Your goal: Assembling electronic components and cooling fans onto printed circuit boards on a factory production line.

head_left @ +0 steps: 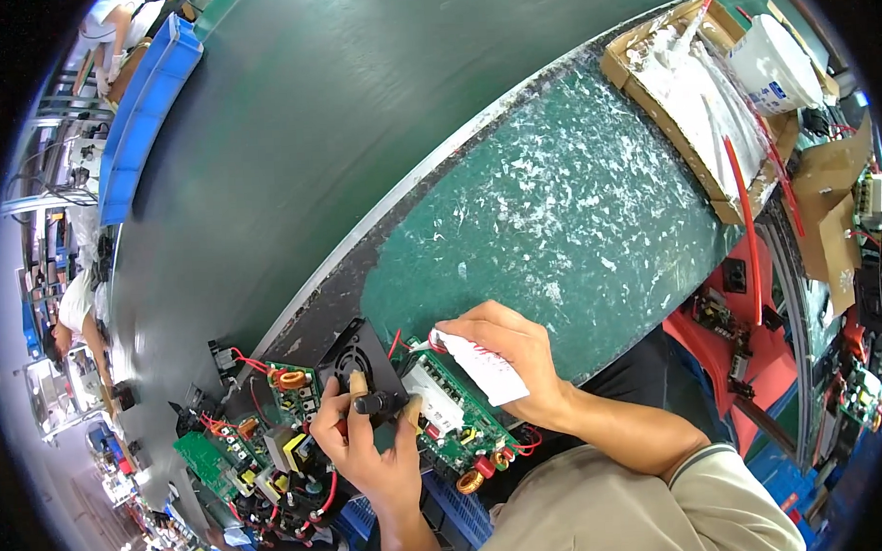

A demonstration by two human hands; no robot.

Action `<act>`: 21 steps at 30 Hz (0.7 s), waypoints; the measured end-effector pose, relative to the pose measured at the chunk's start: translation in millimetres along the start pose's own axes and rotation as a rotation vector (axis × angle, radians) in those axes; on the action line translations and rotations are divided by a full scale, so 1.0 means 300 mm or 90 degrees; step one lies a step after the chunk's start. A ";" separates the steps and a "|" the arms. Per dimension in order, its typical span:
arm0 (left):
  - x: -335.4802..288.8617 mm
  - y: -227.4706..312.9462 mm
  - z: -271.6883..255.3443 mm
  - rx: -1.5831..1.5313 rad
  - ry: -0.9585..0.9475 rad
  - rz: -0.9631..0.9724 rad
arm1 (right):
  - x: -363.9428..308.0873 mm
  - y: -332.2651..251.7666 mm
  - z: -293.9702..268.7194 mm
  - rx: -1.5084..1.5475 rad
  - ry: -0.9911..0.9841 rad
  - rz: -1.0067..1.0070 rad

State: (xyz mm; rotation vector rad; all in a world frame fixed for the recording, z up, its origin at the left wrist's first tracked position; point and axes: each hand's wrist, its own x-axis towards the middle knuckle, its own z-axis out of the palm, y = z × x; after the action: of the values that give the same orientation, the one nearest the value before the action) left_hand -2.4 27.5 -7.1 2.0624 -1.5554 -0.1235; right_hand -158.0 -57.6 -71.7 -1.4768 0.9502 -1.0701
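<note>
Between the fingers of my left hand [375,458] is a short black cylindrical piece [373,404]; two of those fingers wear tan finger covers. The hand lies over a black metal panel [381,353] with a round fan grille. My right hand [517,355] is closed around a white flat-ended piece with red marks [483,366], perhaps a squeeze tube. Its narrow end lies close above a green circuit board [480,425] at the table edge. That board carries white paste, a row of small parts, copper coils and red wires.
More circuit boards with wires [263,461] crowd the lower left. At the upper right, a cardboard tray [664,122] holds white paste and a brush, beside a white bucket [772,65]. A blue bin [149,121] stands at the upper left. White smears cover the green table [441,266].
</note>
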 end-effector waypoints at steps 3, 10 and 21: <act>0.003 0.002 0.000 0.002 0.000 0.003 | 0.002 0.001 -0.001 0.001 0.005 -0.004; -0.001 -0.010 -0.001 0.006 -0.001 0.012 | 0.001 0.004 0.004 0.001 0.001 -0.007; 0.001 -0.002 0.002 -0.009 -0.005 0.006 | 0.003 0.008 -0.002 -0.008 0.005 -0.028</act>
State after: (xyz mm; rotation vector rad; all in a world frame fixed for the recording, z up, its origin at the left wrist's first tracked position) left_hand -2.2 26.9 -7.8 2.0459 -1.5641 -0.1402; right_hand -158.5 -58.9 -73.9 -1.5099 0.9360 -1.1044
